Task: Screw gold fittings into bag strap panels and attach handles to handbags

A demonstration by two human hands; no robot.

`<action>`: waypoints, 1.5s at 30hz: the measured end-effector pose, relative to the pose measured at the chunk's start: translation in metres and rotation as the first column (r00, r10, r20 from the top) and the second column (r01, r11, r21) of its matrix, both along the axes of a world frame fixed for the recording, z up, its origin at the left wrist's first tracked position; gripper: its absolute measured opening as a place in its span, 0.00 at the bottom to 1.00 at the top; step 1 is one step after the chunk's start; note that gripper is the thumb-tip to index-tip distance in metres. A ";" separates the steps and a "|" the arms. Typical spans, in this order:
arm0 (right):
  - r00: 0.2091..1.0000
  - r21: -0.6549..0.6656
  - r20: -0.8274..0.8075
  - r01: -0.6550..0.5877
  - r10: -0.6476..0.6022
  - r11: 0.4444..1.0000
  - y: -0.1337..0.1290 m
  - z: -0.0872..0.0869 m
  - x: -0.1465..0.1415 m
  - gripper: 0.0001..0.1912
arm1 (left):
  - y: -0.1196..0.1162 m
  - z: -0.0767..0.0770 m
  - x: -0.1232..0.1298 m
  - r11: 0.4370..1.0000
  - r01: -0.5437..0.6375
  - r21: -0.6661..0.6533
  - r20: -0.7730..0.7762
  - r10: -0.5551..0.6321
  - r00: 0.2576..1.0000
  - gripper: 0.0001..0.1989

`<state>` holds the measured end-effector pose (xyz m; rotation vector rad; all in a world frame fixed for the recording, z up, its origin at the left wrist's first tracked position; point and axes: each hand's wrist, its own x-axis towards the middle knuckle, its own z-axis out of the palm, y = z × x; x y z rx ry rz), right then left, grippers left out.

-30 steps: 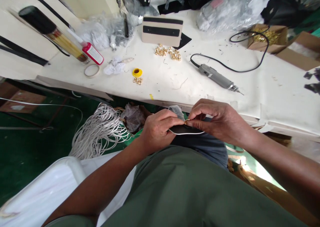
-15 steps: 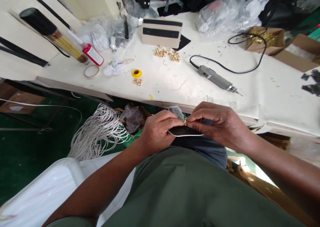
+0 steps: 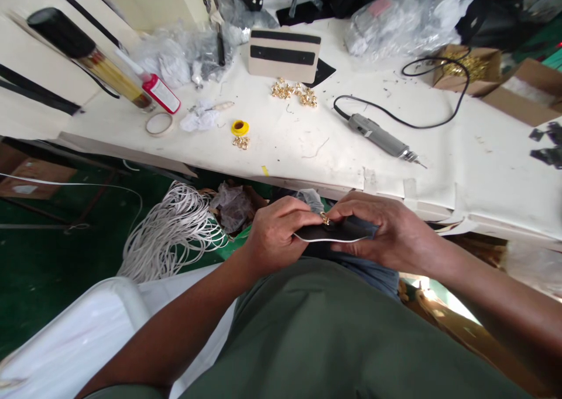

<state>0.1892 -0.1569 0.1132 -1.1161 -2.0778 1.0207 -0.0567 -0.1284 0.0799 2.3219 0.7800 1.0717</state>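
Observation:
A dark flat piece with a pale edge (image 3: 333, 233) is held between my hands, in front of the table's near edge. On its top sits a small gold metal fitting (image 3: 325, 218). My left hand (image 3: 278, 229) grips the piece's left end, its fingertips touching the fitting. From the right, my right hand (image 3: 380, 226) clasps the piece, fingers above and thumb below, with a fingertip beside the fitting. Gold fittings (image 3: 294, 93) lie in a loose pile on the table, and a few smaller gold pieces (image 3: 241, 143) lie by a yellow spool (image 3: 240, 127).
On the white table (image 3: 281, 153) are a grey rotary tool (image 3: 380, 137) with a black cable, a red bottle (image 3: 161, 93), a tape ring (image 3: 159, 124), a beige panel with black strips (image 3: 284, 68) and plastic bags (image 3: 390, 21). A box of gold parts (image 3: 468, 70) stands back right.
My right hand has opened from its pinch at the fitting and now holds the dark piece from above and below. More of the fitting and the piece's right end shows.

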 end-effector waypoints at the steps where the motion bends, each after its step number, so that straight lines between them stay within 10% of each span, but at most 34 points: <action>1: 1.000 0.055 -0.005 0.023 -0.022 0.998 -0.002 -0.003 -0.002 0.14 | -0.001 0.001 0.000 1.000 0.002 0.004 0.004 -0.002 1.000 0.09; 14: 0.998 0.336 0.033 0.048 -0.063 0.941 -0.010 -0.004 -0.007 0.12 | 0.001 0.007 -0.003 0.988 0.151 -0.042 0.013 -0.151 0.989 0.21; 33: 0.990 0.248 0.031 0.125 -0.136 0.961 -0.004 -0.009 -0.001 0.11 | 0.015 0.009 0.012 0.964 0.046 -0.261 -0.040 -0.059 0.997 0.07; 38: 0.969 -0.077 0.066 0.242 -0.237 0.967 0.026 -0.021 0.006 0.14 | 0.049 -0.007 0.026 0.778 -0.033 -0.627 -0.134 -0.066 0.989 0.10; 45: 0.940 -0.474 0.199 0.340 -0.277 0.812 0.090 -0.052 0.020 0.21 | 0.110 -0.024 0.058 0.365 -0.178 -0.914 -0.190 0.004 0.982 0.11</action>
